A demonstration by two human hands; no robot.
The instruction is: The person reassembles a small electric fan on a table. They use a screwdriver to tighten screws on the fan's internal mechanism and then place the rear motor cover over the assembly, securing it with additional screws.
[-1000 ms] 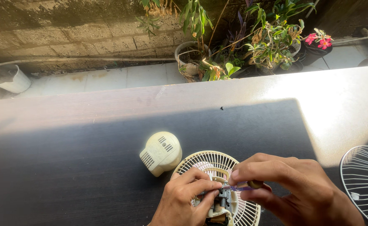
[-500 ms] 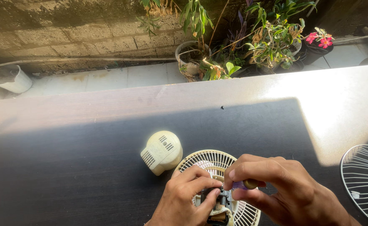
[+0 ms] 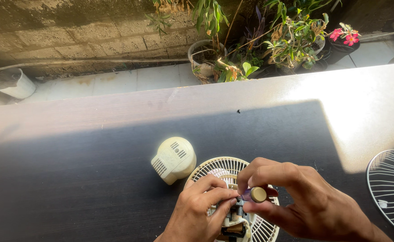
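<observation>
A small cream fan grille (image 3: 215,168) lies on the dark table (image 3: 71,179) with its exposed motor (image 3: 233,222) facing up. My left hand (image 3: 201,210) pinches the top of the motor. My right hand (image 3: 304,204) grips a screwdriver (image 3: 256,194) with a purple shaft and a cream handle end, its tip pointed at the motor beside my left fingers. A cream motor cover (image 3: 174,159) rests on the table just left of the grille, untouched.
A white wire fan guard (image 3: 391,188) lies at the right edge of the table. Beyond the table's far edge are potted plants (image 3: 291,40), a brick wall (image 3: 94,31) and a white bucket (image 3: 11,83). Sunlight falls on the table's far right.
My right hand has turned the screwdriver so its handle end faces the camera, and has shifted slightly left toward the motor. My left hand stays on the motor.
</observation>
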